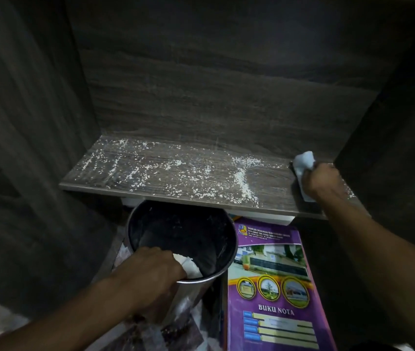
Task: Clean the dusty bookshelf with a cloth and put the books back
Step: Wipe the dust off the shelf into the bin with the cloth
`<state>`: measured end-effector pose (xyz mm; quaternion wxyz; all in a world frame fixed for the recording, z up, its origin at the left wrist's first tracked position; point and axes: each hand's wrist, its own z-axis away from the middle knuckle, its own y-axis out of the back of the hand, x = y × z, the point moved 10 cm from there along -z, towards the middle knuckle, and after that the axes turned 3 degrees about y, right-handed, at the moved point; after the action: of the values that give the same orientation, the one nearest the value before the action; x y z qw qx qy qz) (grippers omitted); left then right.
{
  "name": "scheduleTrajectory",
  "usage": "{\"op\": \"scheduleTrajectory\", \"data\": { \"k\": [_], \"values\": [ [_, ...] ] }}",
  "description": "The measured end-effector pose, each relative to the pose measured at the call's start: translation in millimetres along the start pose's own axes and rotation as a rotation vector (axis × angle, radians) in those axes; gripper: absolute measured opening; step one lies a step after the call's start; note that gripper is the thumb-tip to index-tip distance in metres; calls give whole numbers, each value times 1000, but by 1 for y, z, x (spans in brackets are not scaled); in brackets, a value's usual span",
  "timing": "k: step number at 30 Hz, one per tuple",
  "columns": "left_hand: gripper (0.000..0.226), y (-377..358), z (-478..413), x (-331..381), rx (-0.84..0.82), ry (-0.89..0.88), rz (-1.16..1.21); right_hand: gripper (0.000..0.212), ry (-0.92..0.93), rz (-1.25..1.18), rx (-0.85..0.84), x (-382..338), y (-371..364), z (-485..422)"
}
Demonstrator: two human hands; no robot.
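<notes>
A dark wood shelf board (pixel 176 173) is strewn with white dust crumbs, thick at the left and in a swept line near the middle right. My right hand (pixel 324 182) grips a white cloth (pixel 302 162) and presses it on the shelf's right end. Below the shelf's front edge stands a round metal bin (pixel 224 239) with a dark inside. My left hand (pixel 150 272) grips the bin's near rim, with a white piece of cloth or paper (pixel 188 267) under its fingers. A purple notebook (pixel 272 287) marked "BUKU NOTA" lies to the right of the bin.
Dark side panels (pixel 24 122) and a back panel (pixel 214 84) close in the shelf compartment. A white object (pixel 264 219) shows just under the shelf board. Patterned paper or covers (pixel 171 328) lie under the bin at the bottom.
</notes>
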<state>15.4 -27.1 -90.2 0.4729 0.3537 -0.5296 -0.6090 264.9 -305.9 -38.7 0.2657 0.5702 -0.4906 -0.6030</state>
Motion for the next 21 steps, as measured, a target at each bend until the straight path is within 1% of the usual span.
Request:
{"op": "scheduleTrajectory", "data": {
  "k": [2,3,5,6,7,8,9,11,13,15,19,21],
  "values": [
    [37,4,3,4,-41,30,-26,31,87,-31,-5,-32,-14,14],
    [38,11,4,8,-28,25,-39,29,153,-64,-20,-51,-23,22],
    [37,29,6,19,92,-46,-64,29,290,-126,-86,-89,-42,41],
    [32,34,5,22,101,-51,-107,29,344,-151,-137,-105,-52,51],
    [29,29,5,21,49,-34,-116,29,383,-185,-186,-118,-60,59],
    [32,20,6,19,-5,-22,-124,30,403,-229,-226,-127,-64,64],
    [36,5,6,15,-100,4,-152,31,414,-273,-240,-132,-62,66],
    [37,-5,7,7,-153,6,-210,30,422,-294,-202,-130,-45,59],
    [32,-14,8,-5,-171,12,-272,28,419,-220,-104,-114,-21,42],
    [31,-17,7,-15,-155,7,-284,29,383,-132,-41,-88,-7,23],
    [38,-13,3,-35,-117,-13,-293,34,216,-4,-38,-24,-6,-3],
    [40,-12,1,-41,-106,-16,-307,37,177,28,-41,-10,-10,-4]
  ]
}}
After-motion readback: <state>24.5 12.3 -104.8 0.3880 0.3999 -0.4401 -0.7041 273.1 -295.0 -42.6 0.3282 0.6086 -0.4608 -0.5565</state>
